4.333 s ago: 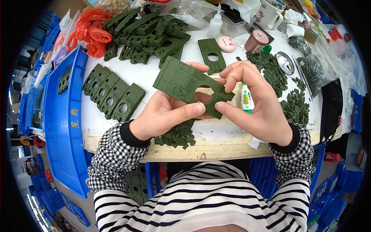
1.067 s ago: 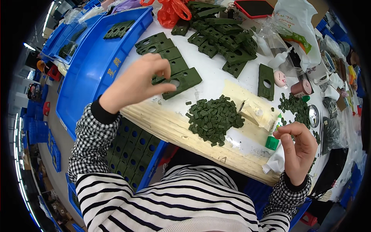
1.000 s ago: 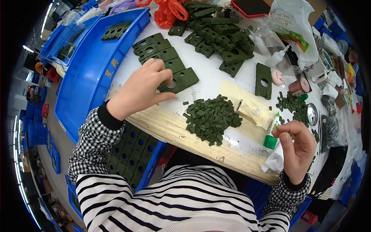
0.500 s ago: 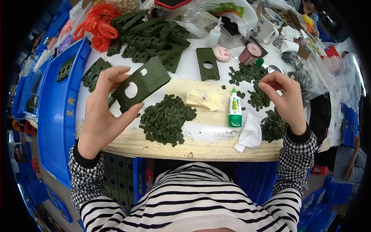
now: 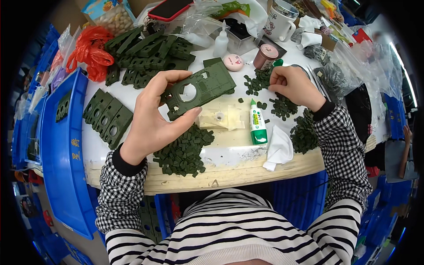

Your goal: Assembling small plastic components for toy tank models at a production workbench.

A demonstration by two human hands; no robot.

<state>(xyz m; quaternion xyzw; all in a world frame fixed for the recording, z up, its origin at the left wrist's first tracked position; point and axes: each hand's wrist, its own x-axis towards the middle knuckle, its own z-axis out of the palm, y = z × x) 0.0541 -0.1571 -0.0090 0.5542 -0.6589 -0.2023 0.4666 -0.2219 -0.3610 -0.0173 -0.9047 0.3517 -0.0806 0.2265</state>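
My left hand [image 5: 152,119] grips a dark green plastic panel [image 5: 217,83] by its left end, thumb below and fingers above. The panel has a large round hole and smaller cutouts, and it is raised above the table. Behind it, another green panel [image 5: 213,62] is mostly hidden. My right hand [image 5: 300,86] has thumb and fingers pinched together over a scatter of small green pieces [image 5: 282,105]; whatever is between the fingertips is too small to make out. A bigger heap of small green pieces [image 5: 183,152] lies below my left hand.
Beside a tape-covered cream block [image 5: 221,118] lies a white glue bottle with green ends [image 5: 258,123]. A crumpled white tissue [image 5: 279,148] and another heap of pieces [image 5: 304,134] are near the front edge. Stacked panels [image 5: 154,51], a mug [image 5: 280,22] and a blue crate [image 5: 66,176] surround the workspace.
My left hand has carried the green panel to the right and turned it flatter. My right hand has moved left and farther out, over the scattered pieces. The whole view has shifted somewhat.
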